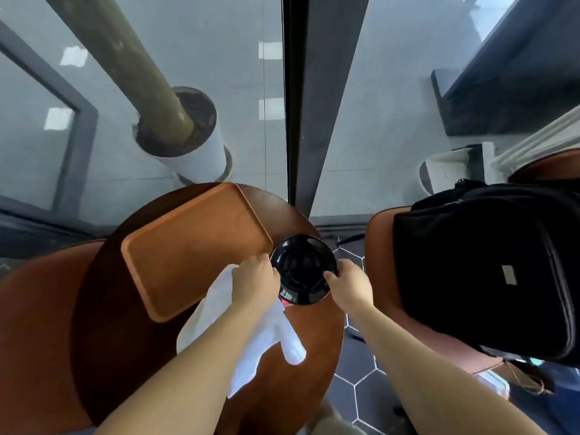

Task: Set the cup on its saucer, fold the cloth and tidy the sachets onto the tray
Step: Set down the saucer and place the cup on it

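Head view: cup-and-saucer step in hand. Left hand (255, 279) and right hand (350, 285) pinching opposite rims of black saucer (303, 270) at desk (307, 334) edge, beside empty tray (194, 246). White cloth (270, 337) unfolded under left forearm. Cup indistinct against saucer; next, probably seating it centrally.

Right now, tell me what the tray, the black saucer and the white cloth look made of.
Tray: looks like wood or wood-look laminate, matte orange-brown with a raised rim.
Saucer: probably glazed ceramic; glossy black with bright reflections, though plastic is possible.
Cloth: soft woven fabric, matte white, draping in folds.
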Demonstrator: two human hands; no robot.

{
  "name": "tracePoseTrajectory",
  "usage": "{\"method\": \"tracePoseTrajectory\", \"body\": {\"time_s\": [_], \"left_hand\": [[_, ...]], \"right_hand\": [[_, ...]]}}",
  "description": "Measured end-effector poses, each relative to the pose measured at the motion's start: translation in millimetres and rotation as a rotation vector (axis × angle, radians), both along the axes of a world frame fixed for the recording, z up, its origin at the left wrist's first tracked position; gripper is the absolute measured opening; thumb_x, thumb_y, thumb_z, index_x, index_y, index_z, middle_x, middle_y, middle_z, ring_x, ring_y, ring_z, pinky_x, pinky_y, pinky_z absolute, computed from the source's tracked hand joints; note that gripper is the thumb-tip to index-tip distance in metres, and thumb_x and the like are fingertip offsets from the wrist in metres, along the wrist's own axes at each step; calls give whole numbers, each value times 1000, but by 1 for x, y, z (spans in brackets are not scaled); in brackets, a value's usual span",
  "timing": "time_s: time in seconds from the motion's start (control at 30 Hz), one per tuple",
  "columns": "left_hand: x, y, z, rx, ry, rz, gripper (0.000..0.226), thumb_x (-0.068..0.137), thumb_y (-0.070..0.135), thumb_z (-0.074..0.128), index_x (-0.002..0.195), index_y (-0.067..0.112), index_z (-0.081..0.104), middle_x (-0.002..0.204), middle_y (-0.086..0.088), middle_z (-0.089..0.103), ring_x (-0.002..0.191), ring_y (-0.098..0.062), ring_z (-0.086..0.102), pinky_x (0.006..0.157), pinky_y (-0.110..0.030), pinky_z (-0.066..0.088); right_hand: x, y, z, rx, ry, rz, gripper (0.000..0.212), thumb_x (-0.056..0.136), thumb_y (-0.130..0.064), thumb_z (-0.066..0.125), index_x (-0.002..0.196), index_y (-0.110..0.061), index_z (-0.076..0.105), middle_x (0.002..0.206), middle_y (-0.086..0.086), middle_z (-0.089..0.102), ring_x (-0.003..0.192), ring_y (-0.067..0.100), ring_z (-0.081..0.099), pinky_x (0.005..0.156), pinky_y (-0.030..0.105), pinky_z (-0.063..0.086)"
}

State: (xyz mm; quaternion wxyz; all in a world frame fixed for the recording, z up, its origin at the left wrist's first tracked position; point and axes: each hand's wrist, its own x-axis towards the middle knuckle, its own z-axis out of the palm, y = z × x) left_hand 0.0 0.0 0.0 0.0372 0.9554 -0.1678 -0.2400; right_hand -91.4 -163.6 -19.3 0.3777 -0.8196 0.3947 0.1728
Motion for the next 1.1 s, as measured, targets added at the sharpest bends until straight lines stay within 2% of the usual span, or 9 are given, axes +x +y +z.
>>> {"method": "tracePoseTrajectory", "body": {"time_s": [0.17, 0.27, 0.4, 0.63, 0.77, 0.87, 0.93, 1.03, 1.1], "left_hand": [[4, -4, -11, 0, 77, 68, 29, 103, 19, 43, 124, 8, 60, 118, -12, 68, 107, -30, 64, 87, -38, 49], [6, -4, -17, -45, 95, 135, 29, 102, 18, 46, 124, 7, 62, 119, -13, 69, 110, -32, 63, 89, -39, 49], [13, -4, -24, -126, 137, 253, 27, 98, 17, 54, 117, 3, 66, 113, -15, 71, 106, -34, 64, 83, -38, 51], [17, -1, -23, -265, 151, 370, 20, 90, 17, 68, 108, 9, 72, 97, -9, 75, 94, -31, 67, 70, -30, 46], [20, 0, -13, -365, 137, 425, 15, 87, 14, 71, 100, 11, 74, 94, -6, 76, 90, -28, 68, 72, -27, 46], [23, 3, -4, -414, 137, 444, 19, 87, 16, 72, 105, 12, 74, 98, -3, 75, 91, -25, 69, 73, -25, 46], [24, 8, 2, -444, 147, 471, 19, 86, 16, 72, 105, 13, 74, 99, -2, 75, 88, -23, 70, 74, -24, 47], [24, 19, 13, -503, 165, 536, 17, 84, 12, 72, 100, 13, 74, 96, -4, 75, 83, -26, 72, 81, -34, 57], [23, 31, 21, -548, 168, 590, 16, 83, 10, 72, 99, 12, 74, 96, -5, 75, 87, -26, 72, 85, -40, 58]], "right_hand": [[4, -4, -8, 31, 15, -93, 17, 94, -18, 58, 110, -17, 66, 102, 0, 73, 94, 24, 67, 80, 37, 55], [6, -8, -13, 53, 1, -172, 18, 93, -15, 58, 109, -19, 66, 101, -1, 73, 87, 22, 68, 79, 38, 57], [7, -12, -19, 138, -26, -262, 16, 94, -19, 61, 108, -18, 68, 95, -2, 73, 81, 26, 72, 80, 46, 60], [4, -16, -18, 184, -94, -379, 5, 94, -25, 67, 90, -22, 67, 85, -4, 71, 73, 23, 73, 71, 45, 63], [2, -20, -6, 226, -156, -438, 8, 94, -26, 67, 89, -20, 68, 85, -1, 70, 67, 24, 73, 65, 42, 64], [3, -19, 4, 227, -186, -446, 9, 94, -25, 66, 87, -20, 67, 86, 2, 70, 63, 23, 73, 60, 39, 64], [5, -16, 11, 228, -200, -449, 9, 95, -25, 66, 89, -18, 68, 88, 3, 71, 66, 23, 74, 62, 41, 64], [10, -8, 22, 249, -220, -458, 9, 94, -24, 66, 89, -18, 69, 87, 4, 71, 68, 25, 74, 66, 47, 64], [13, 0, 30, 263, -232, -447, 8, 93, -24, 67, 87, -18, 69, 85, 6, 72, 69, 28, 74, 68, 49, 63]]}}
